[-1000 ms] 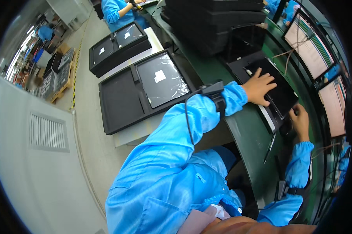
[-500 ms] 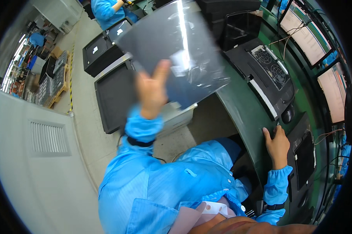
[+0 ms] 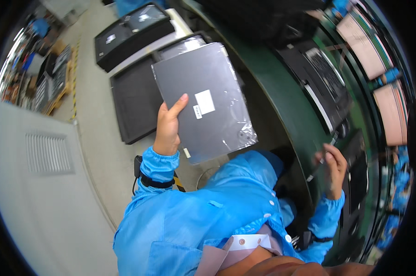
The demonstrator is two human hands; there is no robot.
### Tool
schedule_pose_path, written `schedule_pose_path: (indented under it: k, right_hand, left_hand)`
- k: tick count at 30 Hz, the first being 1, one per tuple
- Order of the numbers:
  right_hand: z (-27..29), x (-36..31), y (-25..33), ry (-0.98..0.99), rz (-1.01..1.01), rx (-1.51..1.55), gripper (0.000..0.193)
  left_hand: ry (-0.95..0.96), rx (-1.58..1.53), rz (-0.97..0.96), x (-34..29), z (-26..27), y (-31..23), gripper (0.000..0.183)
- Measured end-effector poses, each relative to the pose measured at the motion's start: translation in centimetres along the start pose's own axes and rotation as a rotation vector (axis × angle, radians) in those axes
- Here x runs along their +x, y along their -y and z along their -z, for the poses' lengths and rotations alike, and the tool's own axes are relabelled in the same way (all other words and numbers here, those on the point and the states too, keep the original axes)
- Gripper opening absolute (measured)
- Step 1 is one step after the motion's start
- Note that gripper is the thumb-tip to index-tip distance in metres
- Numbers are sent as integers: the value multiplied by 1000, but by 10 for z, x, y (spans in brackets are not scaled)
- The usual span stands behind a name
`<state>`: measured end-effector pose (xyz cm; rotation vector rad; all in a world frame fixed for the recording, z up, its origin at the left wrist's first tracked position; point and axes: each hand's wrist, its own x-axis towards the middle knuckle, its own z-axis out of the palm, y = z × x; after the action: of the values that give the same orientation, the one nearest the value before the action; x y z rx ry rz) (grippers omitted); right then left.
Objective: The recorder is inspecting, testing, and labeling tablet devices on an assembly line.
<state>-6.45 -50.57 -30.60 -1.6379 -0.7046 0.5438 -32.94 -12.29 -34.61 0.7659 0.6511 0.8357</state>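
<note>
My left hand [image 3: 170,128] grips a flat dark grey tablet [image 3: 217,131] by its left edge, thumb lying on top. Clear plastic film wraps the tablet, two white labels stick to its middle, and a round cluster like camera lenses shows at its lower right corner. Over the green bench's edge, my right hand [image 3: 333,168] pinches a slim dark pen [image 3: 328,155] with pale bands, held slanting. Blur hides part of those fingers. Behind the tablet sits a black tray [image 3: 132,103], partly covered by it.
A black box [image 3: 134,34] with dark flat devices in it stands at the far left. On the green bench [image 3: 267,83] lie a black fixture [image 3: 314,73] and another dark device [image 3: 355,184] to the right. Monitors [image 3: 392,112] line the right side. A white vented panel [image 3: 46,184] is at left.
The tablet has come lower and nearer my body and now faces up more plainly. My right hand has lifted off the bench with the pen in its fingers. My view has shifted slightly.
</note>
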Motion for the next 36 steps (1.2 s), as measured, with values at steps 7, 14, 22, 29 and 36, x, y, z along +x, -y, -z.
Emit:
schedule_pose_path:
  k: [7, 14, 22, 29, 36]
  right_hand:
    - [-105, -2, 32, -10, 96, -76, 26]
    - [-83, -29, 18, -142, 294, -212, 52]
    - [-41, -62, 14, 20, 231, 188, 103]
    - [-42, -84, 1, -259, 162, 228, 35]
    - [-78, -72, -11, -593, 446, -201, 15]
  left_hand:
    - [403, 113, 158, -31, -112, 56, 27]
    - [567, 229, 186, -59, -151, 83, 26]
    - [664, 190, 320, -76, -178, 111, 27]
    - [758, 264, 379, -93, -193, 120, 26]
    - [793, 284, 307, -110, -197, 132, 23]
